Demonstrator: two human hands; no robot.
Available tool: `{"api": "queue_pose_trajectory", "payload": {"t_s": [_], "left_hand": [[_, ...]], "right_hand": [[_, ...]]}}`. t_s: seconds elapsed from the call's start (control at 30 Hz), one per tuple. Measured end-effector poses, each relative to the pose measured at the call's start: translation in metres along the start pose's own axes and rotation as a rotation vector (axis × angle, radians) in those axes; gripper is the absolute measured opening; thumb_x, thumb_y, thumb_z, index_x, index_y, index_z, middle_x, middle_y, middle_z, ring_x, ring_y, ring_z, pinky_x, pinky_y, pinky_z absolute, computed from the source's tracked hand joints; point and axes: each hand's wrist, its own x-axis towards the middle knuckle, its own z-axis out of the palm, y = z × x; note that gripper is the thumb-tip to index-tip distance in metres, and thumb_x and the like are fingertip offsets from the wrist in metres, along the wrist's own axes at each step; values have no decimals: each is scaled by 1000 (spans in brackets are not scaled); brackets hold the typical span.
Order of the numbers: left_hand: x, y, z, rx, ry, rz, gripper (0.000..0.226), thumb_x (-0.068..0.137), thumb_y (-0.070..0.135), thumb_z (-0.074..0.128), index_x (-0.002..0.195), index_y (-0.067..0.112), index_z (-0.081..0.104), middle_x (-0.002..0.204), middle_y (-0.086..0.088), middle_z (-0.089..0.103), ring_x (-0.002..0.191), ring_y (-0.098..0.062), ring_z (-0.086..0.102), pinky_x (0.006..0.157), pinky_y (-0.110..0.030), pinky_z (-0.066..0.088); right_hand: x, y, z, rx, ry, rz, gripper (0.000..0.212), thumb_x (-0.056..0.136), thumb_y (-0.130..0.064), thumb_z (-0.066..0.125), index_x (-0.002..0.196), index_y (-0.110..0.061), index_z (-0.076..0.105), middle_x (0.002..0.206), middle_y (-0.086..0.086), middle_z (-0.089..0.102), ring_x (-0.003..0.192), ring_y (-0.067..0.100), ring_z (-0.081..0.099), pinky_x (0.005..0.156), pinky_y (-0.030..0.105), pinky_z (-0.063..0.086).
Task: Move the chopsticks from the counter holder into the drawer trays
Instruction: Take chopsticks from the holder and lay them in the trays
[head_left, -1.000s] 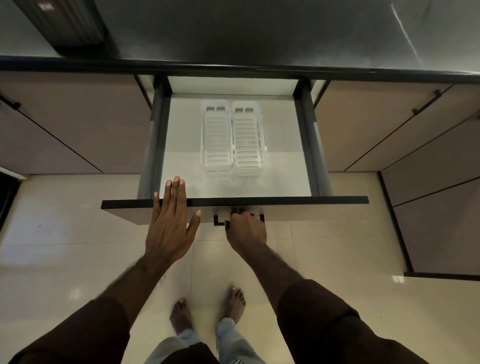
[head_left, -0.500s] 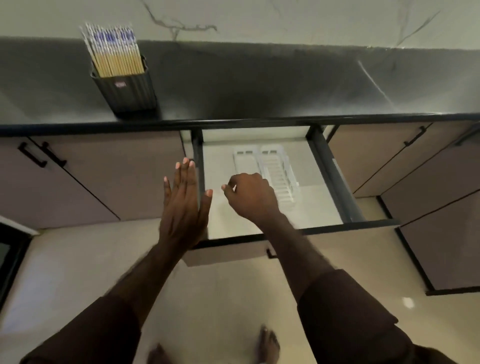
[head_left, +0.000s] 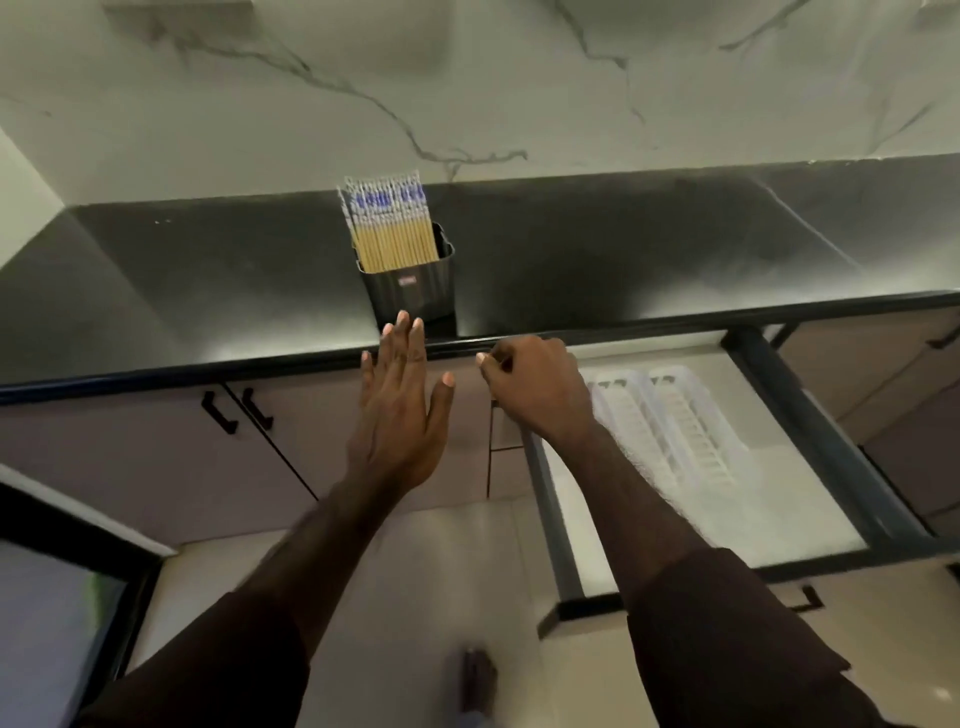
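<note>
Chopsticks (head_left: 388, 223) stand in holder (head_left: 410, 291); left hand (head_left: 400, 410) reaches.

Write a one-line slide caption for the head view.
Both hands reach toward the chopsticks in the counter holder, with the drawer open and its two trays empty.

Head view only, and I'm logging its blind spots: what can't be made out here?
- Lower ends of the yellow wooden chopsticks: hidden inside the dark ribbed holder.
- Near-left corner of the two clear slatted plastic trays: covered by the right hand and its forearm.
- Holder's small label: too small and blurred to read.
- Right hand's curled fingers: whether they hold anything, unclear.
</note>
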Motion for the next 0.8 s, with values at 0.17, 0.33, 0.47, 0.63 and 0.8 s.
{"api": "queue_pose_trajectory", "payload": {"t_s": [0.17,0.33,0.47,0.63,0.8], "left_hand": [[70,-47,-11,7,46,33,63,100,44,22,153,17,4,163,-5,0,150,-17,-5,120,-37,-3],[151,-90,-15,3,91,-6,61,100,41,23,153,13,12,163,-6,5,150,-18,-2,121,-39,-1],[212,-114,-15,-20,120,-70,65,98,44,22,154,11,16,162,-8,7,150,-20,2,120,-40,0],[265,-141,-7,-164,177,-298,54,102,27,37,151,8,23,160,-12,21,149,-24,15,121,-44,10],[297,-161,0,-396,186,-521,55,98,20,52,147,7,33,146,-14,47,133,-26,47,108,-41,42]], "right_hand": [[76,-35,24,63,42,-82,30,92,-41,55,86,-18,73,77,-2,70,70,14,62,64,27,47],[166,-69,45,140,12,-171,22,94,-32,59,102,-16,72,98,-1,72,83,9,66,76,26,56],[231,-85,60,154,-12,-209,21,94,-29,59,105,-15,70,99,0,72,81,8,68,74,27,58],[275,-95,90,166,-68,-194,22,94,-28,59,108,-15,69,100,2,72,85,11,67,79,33,59],[295,-104,118,187,-110,-198,23,94,-22,60,112,-12,70,104,4,74,88,12,68,80,25,55]]}}
